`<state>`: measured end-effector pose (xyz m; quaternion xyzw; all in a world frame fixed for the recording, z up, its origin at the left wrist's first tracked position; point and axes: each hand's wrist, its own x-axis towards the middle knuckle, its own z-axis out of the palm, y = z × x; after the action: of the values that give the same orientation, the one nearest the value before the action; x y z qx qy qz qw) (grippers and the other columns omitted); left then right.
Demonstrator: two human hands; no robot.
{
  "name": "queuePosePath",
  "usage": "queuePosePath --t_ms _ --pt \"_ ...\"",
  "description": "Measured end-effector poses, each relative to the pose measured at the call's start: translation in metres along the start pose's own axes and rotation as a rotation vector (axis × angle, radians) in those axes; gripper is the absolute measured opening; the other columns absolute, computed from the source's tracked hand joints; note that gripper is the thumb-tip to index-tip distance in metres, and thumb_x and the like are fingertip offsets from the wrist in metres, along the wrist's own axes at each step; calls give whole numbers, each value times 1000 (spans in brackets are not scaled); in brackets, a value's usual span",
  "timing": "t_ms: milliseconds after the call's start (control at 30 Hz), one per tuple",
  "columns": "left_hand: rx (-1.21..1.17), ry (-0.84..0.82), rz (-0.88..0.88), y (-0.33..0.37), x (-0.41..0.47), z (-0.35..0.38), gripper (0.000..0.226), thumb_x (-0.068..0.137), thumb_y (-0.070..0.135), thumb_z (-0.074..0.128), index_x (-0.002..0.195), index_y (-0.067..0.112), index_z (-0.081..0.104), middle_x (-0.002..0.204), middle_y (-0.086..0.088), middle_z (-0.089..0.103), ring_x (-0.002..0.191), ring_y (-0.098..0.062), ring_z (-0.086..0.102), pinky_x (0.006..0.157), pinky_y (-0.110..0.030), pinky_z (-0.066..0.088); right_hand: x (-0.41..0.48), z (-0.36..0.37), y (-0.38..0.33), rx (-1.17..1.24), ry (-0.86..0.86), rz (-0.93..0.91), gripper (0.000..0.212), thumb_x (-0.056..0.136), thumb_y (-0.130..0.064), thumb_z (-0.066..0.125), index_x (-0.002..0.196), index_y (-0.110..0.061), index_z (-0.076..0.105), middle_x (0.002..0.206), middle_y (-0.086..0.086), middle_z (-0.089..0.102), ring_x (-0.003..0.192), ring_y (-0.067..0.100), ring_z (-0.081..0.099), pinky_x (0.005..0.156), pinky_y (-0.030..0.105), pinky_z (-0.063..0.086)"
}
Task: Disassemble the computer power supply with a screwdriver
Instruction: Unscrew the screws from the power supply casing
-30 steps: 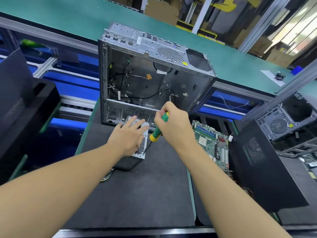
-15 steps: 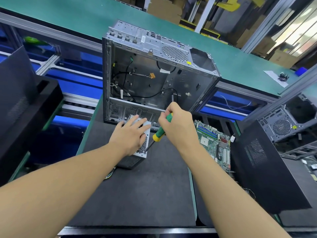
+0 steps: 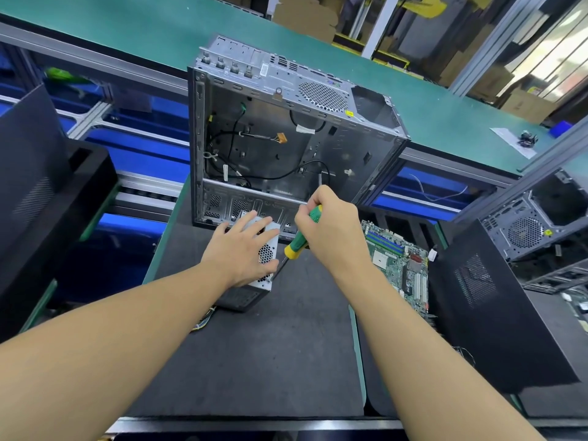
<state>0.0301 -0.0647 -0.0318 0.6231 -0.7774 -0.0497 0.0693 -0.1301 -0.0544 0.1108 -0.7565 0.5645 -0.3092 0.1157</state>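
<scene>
The power supply (image 3: 266,253), a silver box with a perforated top and dark sides, stands on the black mat (image 3: 254,361) in front of the open case. My left hand (image 3: 240,249) lies flat on its top with the fingers spread. My right hand (image 3: 329,230) grips the green and yellow screwdriver (image 3: 300,241). Its dark shaft slants down to the left, and the tip meets the near right corner of the box top. Coloured wires (image 3: 203,321) stick out beneath the box at the lower left.
An empty silver computer case (image 3: 286,138) stands open just behind the power supply. A green motherboard (image 3: 401,265) lies to the right. Black case panels (image 3: 490,300) lean at right and left (image 3: 35,186). Another case (image 3: 534,224) sits far right, and a green conveyor (image 3: 159,30) runs behind.
Both hands stay on the power supply and screwdriver. The view has shifted slightly, with no clear movement of the box.
</scene>
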Motion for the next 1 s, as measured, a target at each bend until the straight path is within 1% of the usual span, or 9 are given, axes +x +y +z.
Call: queuePosePath --t_ms 167,300,400,533,700,833,1000 --pt "4 8 -7 0 1 1 78 79 77 11 151 47 13 164 18 9 152 -12 -1 117 -52 21 0 2 -1 -24 -10 -21 17 91 -20 56 81 -10 46 55 -3 44 50 24 42 45 31 37" --pt "10 15 -10 1 1 2 78 78 77 11 150 47 14 164 18 10 152 -12 0 117 -51 22 0 3 0 -19 -17 -14 17 90 -21 56 80 -12 46 53 -4 42 47 20 39 45 29 35" --pt "13 23 -16 1 0 2 80 77 77 8 151 47 16 164 19 10 152 -11 1 117 -51 22 1 2 -1 -10 -4 8 17 90 -22 57 80 -13 45 53 -4 42 49 25 43 44 32 37" --pt "14 24 -14 2 -1 0 82 76 77 5 151 47 16 164 19 11 152 -12 2 117 -50 23 2 1 -3 -4 0 19 17 89 -23 57 79 -14 46 55 0 46 55 32 53 46 37 43" --pt "1 25 -13 3 -1 -1 80 76 75 7 151 47 16 163 19 11 152 -12 2 117 -50 23 1 3 -4 -26 -16 1 17 90 -22 56 80 -12 46 56 0 47 55 32 53 48 38 45" --pt "-3 24 -11 2 -1 -1 79 78 76 10 151 46 16 164 18 10 152 -12 1 118 -49 22 1 2 -2 -18 -10 36 17 90 -23 57 81 -13 47 55 -2 46 55 31 53 46 36 44" --pt "-15 14 -12 3 -2 -2 82 76 75 8 152 46 16 164 19 9 152 -11 -1 119 -49 20 0 1 -6 -20 -23 56 17 91 -23 57 82 -12 47 57 -5 46 53 25 49 47 29 36"
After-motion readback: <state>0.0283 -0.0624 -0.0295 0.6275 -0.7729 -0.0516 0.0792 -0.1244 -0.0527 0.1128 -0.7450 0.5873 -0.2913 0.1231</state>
